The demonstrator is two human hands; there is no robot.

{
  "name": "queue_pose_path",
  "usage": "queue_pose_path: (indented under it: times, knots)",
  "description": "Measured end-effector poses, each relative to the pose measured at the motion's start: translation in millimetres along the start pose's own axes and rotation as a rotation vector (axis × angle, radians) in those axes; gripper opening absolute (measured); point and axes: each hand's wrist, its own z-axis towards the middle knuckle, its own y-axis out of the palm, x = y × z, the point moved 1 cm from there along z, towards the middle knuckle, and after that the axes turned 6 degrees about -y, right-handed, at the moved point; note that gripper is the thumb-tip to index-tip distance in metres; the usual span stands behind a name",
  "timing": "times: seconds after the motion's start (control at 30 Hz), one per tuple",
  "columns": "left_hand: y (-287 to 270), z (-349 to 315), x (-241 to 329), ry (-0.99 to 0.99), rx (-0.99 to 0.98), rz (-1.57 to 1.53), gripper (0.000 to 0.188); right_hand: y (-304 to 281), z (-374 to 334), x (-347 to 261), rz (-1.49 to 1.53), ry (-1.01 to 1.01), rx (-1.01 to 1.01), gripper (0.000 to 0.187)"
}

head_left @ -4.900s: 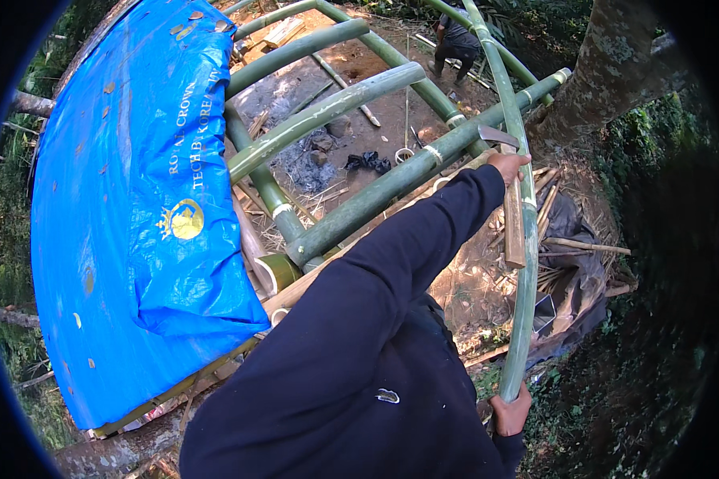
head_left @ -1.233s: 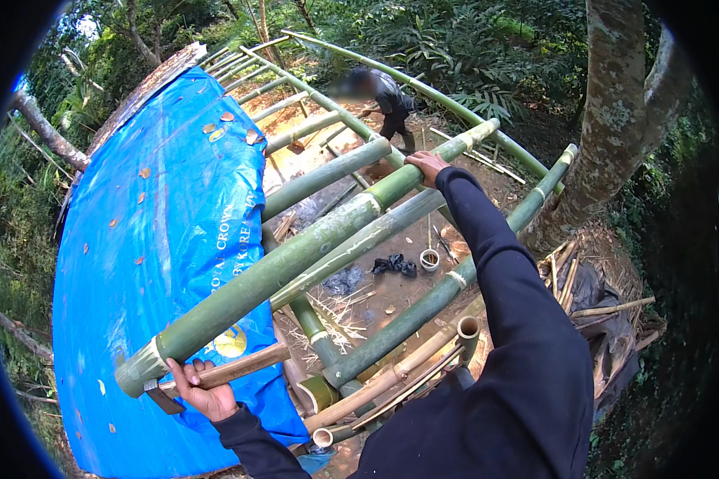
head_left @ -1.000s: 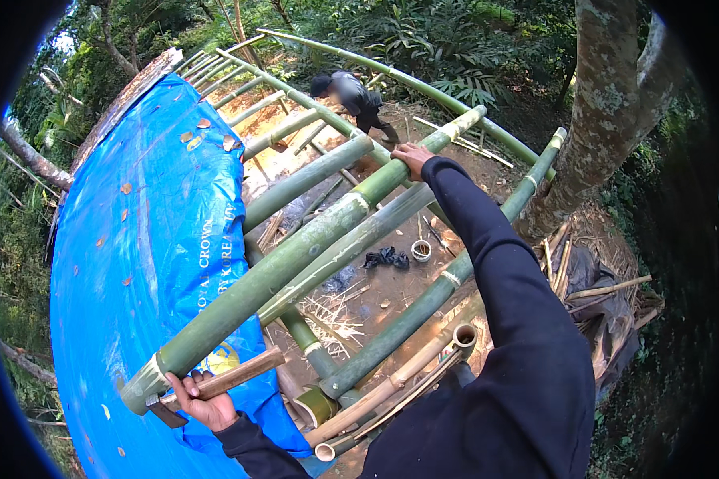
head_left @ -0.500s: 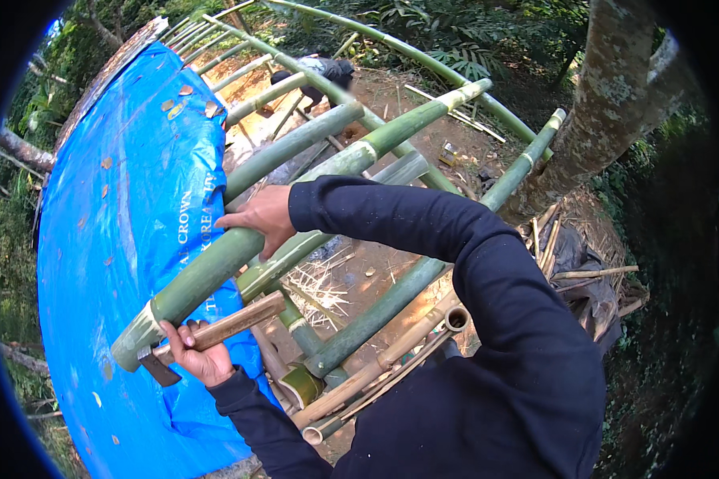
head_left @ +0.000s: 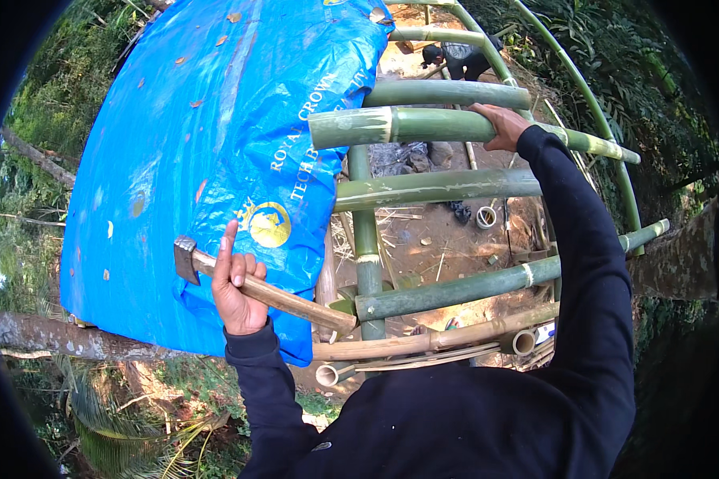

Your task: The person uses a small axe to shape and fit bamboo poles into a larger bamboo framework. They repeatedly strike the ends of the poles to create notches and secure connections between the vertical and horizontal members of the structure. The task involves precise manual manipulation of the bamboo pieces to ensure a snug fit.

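Blue plastic tarp (head_left: 152,136) at L; in front of it, L hand (head_left: 241,305), index finger raised, others curled round wood-handled steel hatchet (head_left: 303,306). Thick green bamboo pole (head_left: 443,125) overlaps tarp's R edge, apparently not yet fixed; other green bamboo poles (head_left: 439,189) already span R of tarp. Small round white bucket (head_left: 486,226), R of tarp, contents unclear. R hand (head_left: 506,128), R of tarp, clasps thick pole from above.

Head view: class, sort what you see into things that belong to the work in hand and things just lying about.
In the work:
hatchet, held in the left hand
green bamboo pole, under the right hand

Apparently just lying about:
fallen leaf on the blue tarp
white bucket
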Motion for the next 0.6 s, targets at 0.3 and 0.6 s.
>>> queue_pose_path:
  times: [0.3, 0.6]
  knots:
    - [-49, -21, 12, 0.039, 0.131, 0.043, 0.04, 60, -23, 70, 0.05, 0.086, -0.09, 0.072]
    - [-41, -2, 7, 0.037, 0.137, 0.105, 0.041, 123, -2, 111, 0.041, 0.103, -0.201, 0.077]
